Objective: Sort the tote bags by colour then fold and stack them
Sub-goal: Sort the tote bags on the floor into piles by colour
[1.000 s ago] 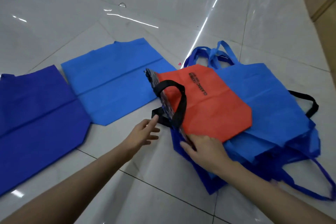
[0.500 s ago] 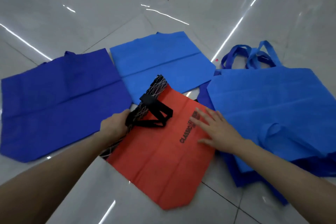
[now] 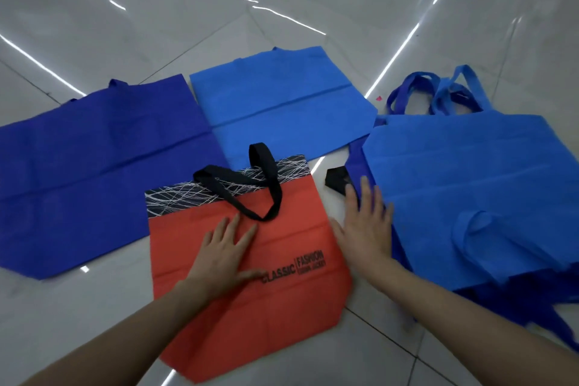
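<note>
Spread flat and palm down, the left grip [image 3: 224, 257] presses on the middle of the red tote bag [image 3: 282, 316]. Its fingertips lie just short of the black handles [image 3: 266, 185], and its thumb is beside the printed word CLASSIC. The right grip [image 3: 365, 229] is also spread and pinches nothing. Its fingers rest on the edge of the pile of blue bags [image 3: 470, 182], and its thumb points toward the red tote bag.

The red tote bag lies flat on the tiled floor [image 3: 156, 16] between the two arms, with its patterned band [image 3: 188, 197] at the far end and the handles flopped over it. A dark blue bag [image 3: 94, 182] lies flat just beside it on the left, and a light blue bag [image 3: 282, 113] lies beyond it, their edges touching or overlapping. In the pile on the right, a light blue bag is on top with darker ones beneath. A black strap [image 3: 335, 180] pokes out from under the pile near the right fingertips.
</note>
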{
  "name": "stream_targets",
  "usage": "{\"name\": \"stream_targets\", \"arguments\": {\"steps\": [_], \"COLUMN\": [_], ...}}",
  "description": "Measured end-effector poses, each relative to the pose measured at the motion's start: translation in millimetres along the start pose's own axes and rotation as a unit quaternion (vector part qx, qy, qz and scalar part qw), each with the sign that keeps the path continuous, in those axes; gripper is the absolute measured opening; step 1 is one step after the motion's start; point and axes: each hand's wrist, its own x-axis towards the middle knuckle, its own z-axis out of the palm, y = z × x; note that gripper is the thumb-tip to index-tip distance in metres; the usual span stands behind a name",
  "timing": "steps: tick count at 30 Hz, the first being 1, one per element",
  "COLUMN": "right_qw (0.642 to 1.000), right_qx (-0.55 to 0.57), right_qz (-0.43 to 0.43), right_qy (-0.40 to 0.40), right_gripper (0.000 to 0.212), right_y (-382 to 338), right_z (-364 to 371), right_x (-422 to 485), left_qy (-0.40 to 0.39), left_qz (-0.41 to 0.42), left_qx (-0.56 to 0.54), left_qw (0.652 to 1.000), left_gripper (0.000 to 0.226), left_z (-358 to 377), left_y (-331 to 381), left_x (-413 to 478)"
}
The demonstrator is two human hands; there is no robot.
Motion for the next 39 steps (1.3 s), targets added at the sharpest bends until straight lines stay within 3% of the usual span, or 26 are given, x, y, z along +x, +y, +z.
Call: {"name": "stream_targets", "arguments": {"steps": [3,5,7,9,11,12,15,17,20,21,23,25,27,28,29,31,32,33,34,35,36,37,38,39], "right_qw": [0.977,0.963,0.976,0.994,0.996,0.995,0.996,0.980,0.923,0.897,0.854,0.839,0.849,0.867,0.898,0.978,0.993,0.979,0.925,0.834,0.723,0.626,0.572,0.567], "right_qx": [-0.003,-0.001,-0.014,-0.003,0.037,0.054,0.058,0.050,0.073,0.071,0.070,0.045,-0.005,-0.033,-0.053,-0.013,0.039,0.126,0.243,0.374,0.509,0.617,0.682,0.709], "right_qz": [0.179,0.216,0.170,0.097,0.078,0.075,-0.043,-0.162,-0.338,-0.396,-0.478,-0.509,-0.496,-0.464,-0.399,-0.162,-0.015,0.134,0.283,0.405,0.465,0.465,0.431,0.384], "right_qy": [-0.112,-0.160,-0.134,-0.041,0.039,0.038,0.054,0.103,0.167,0.182,0.194,0.185,0.182,0.179,0.176,0.133,0.106,0.093,0.068,0.015,-0.046,-0.109,-0.150,-0.171], "right_gripper": [0.080,0.075,0.054,0.021,0.026,0.029,0.018,0.005,0.027,0.027,0.035,0.047,0.043,0.034,0.028,0.054,0.061,0.057,0.051,0.048,0.049,0.047,0.040,0.030], "right_y": [45,59,60,56,48,42,18,5,1,2,9,24,45,55,63,61,53,42,29,17,8,1,-4,-9], "right_z": [-3,-3,-2,-1,-12,-18,-22,-20,-13,-11,-9,-5,0,1,1,-2,-10,-17,-28,-39,-46,-49,-48,-49], "right_x": [6,2,-1,-5,-2,-1,-7,-16,-22,-22,-18,-9,1,5,9,11,7,6,5,6,9,10,12,15], "left_qy": [0.158,0.192,0.200,0.182,0.165,0.167,0.203,0.221,0.106,0.062,0.013,0.001,-0.033,-0.047,-0.054,-0.037,-0.025,-0.014,-0.007,-0.007,-0.014,-0.028,-0.051,-0.078], "left_qz": [0.094,0.142,0.166,0.190,0.208,0.206,0.069,-0.069,-0.170,-0.176,-0.195,-0.219,-0.226,-0.227,-0.228,-0.231,-0.233,-0.237,-0.243,-0.249,-0.257,-0.260,-0.254,-0.240], "left_qx": [0.050,0.037,0.028,-0.006,-0.042,-0.063,-0.220,-0.405,-0.706,-0.744,-0.778,-0.769,-0.731,-0.714,-0.717,-0.777,-0.805,-0.824,-0.836,-0.846,-0.852,-0.853,-0.846,-0.830], "left_qw": [0.982,0.970,0.965,0.965,0.963,0.962,0.952,0.884,0.680,0.642,0.597,0.600,0.643,0.661,0.657,0.584,0.545,0.515,0.492,0.471,0.456,0.452,0.466,0.498], "left_gripper": [0.075,0.062,0.052,0.047,0.046,0.050,0.043,0.035,0.054,0.061,0.059,0.039,0.013,0.011,0.013,0.012,0.014,0.015,0.015,0.017,0.018,0.018,0.016,0.015], "left_z": [6,7,10,11,8,3,-19,-41,-82,-91,-104,-104,-97,-94,-88,-82,-81,-80,-79,-77,-75,-74,-74,-74], "left_y": [-10,-13,-14,-13,-10,-8,1,7,8,5,0,-7,-10,-9,-7,4,14,23,34,43,51,58,62,63], "left_x": [6,7,10,12,14,15,18,29,47,52,57,62,63,62,63,62,62,64,66,68,69,69,68,67]}}
